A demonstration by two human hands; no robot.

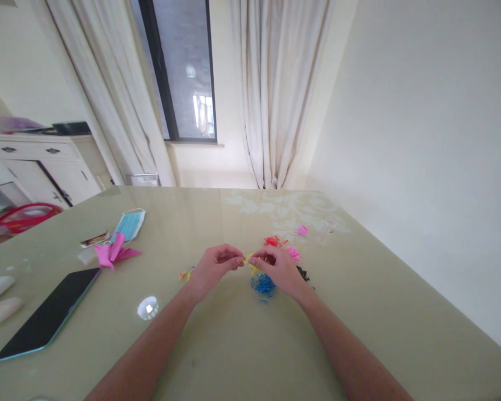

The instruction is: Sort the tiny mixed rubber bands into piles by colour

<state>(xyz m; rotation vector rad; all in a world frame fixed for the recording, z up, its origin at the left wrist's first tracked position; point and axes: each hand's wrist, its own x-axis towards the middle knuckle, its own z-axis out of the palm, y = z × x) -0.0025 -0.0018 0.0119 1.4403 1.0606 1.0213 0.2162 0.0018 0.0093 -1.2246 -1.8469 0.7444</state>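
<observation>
My left hand [214, 269] is closed in a pinch, with a tiny yellow rubber band [244, 260] at the tips of thumb and forefinger. Just right of it, almost fingertip to fingertip, my right hand [280, 272] is pinched too, with a bit of yellow at its tips. Below and behind the right fingers lie yellow bands [254, 269], partly covered. A heap of blue bands [263, 285] sits under that hand. Red bands [274, 241] and pink bands [294, 253] lie beyond it, and black bands [303, 273] to its right. Mixed bands [187, 273] lie beside my left wrist.
Leftward on the glossy table [217, 356] are a tablet [50, 314], a pink folded-paper shape [115, 252], a blue face mask [129, 225] and a small round glassy spot [147, 307]. A small pink object [303, 230] lies farther back. A wall [421, 139] borders the right side.
</observation>
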